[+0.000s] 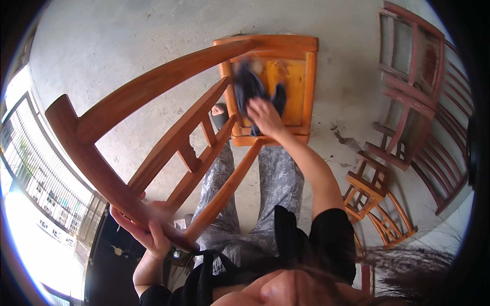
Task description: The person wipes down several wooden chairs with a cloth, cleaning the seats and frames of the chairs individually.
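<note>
A wooden chair (297,97) with an orange-brown finish stands in front of me, its slatted back leaning toward my left side. My left hand (145,232) is wrapped around the top rail (115,178) of the chair back. On the seat lies a crumpled dark cloth (247,84), partly smeared by motion. My right hand (264,116) grips the cloth from above, near the seat's edge closest to me. Part of the cloth is hidden under the fingers.
On the right, a dark-red wooden seat with a slatted back (416,56) lies along the wall. Closer are a small wooden stool (366,186) and a small chair (393,224). A barred window (38,158) is at the left. The floor (153,30) is grey concrete.
</note>
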`<state>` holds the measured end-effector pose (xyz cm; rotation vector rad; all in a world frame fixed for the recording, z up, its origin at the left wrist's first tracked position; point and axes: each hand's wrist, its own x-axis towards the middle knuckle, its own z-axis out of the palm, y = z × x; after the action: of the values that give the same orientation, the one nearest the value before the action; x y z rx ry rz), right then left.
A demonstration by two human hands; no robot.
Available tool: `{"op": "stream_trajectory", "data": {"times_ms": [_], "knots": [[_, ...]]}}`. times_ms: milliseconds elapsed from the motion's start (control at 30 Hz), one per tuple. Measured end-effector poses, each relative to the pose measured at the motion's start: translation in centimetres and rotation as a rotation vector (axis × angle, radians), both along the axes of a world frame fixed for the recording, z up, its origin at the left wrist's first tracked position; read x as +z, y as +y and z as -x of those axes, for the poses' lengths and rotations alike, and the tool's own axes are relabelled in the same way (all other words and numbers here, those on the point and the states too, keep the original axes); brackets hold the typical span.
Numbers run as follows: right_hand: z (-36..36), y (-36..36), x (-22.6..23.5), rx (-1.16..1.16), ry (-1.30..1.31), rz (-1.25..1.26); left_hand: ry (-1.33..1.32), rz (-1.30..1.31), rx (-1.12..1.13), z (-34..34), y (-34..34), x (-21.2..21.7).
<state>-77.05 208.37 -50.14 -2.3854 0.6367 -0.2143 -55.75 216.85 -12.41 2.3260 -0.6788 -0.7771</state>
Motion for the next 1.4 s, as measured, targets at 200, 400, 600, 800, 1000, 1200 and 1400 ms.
{"op": "stream_trajectory", "data": {"times_ms": [200, 400, 600, 800, 1000, 1200, 1400], "knots": [[2.1, -9.0, -0.4, 0.432, -0.009, 0.119, -0.023, 0.052, -0.066, -0.9, 0.6, -1.1], [6.7, -7.1, 2.9, -0.307, 0.393, 0.117, -0.084, 0.024, -0.163, -1.1, 1.4, -1.0], [13.5, 4.9, 7.4, -0.29, 0.435, -0.151, -0.041, 0.064, -0.121, -0.6, 0.8, -1.1], [11.2, -0.3, 5.8, -0.657, 0.303, 0.006, 0.065, 0.102, -0.045, 0.1, -0.4, -0.6], [8.5, 8.0, 7.8, -0.768, 0.073, -0.647, 0.038, 0.09, -0.083, -0.3, 0.0, -0.7], [-1.7, 6.1, 4.7, 0.034, 0.071, -0.531, 0.003, 0.072, -0.089, 0.0, -0.3, -0.6], [5.7, 1.4, 3.4, 0.094, 0.223, -0.401, -0.009, 0.053, -0.093, 0.0, -0.3, -1.0]]}}
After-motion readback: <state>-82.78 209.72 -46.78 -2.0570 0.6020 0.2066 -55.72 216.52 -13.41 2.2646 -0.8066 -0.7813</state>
